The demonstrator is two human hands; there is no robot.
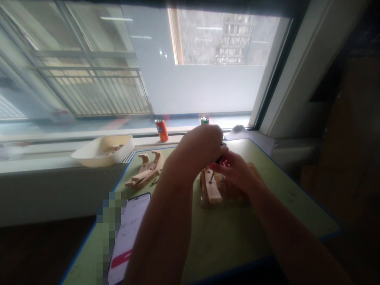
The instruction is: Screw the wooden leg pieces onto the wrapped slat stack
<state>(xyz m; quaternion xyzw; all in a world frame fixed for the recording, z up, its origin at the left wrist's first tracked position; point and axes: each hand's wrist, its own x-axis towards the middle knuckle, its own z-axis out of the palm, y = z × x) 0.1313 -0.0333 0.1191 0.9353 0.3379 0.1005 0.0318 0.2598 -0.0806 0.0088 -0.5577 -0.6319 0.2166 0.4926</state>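
Note:
My left hand (204,138) is bent over the top of a screwdriver (212,176), its fingers closed round the dark handle and mostly hidden. Lower on the same tool, my right hand (234,168) pinches near the bottom of the handle. The thin metal shaft slants down to a hole area on a pale wooden strip (214,193). Beneath and to the right of the strip lies a brown piece in what looks like clear plastic wrap (226,188), partly covered by my right hand. Whether a screw sits under the tip is too small to tell.
Curved wooden parts (151,170) and small hardware (154,181) lie left on the green table (225,241). A phone (130,229) showing a timer is beside my left forearm. On the sill stand a cream basin (89,158), an orange can (162,131) and a green can (204,121).

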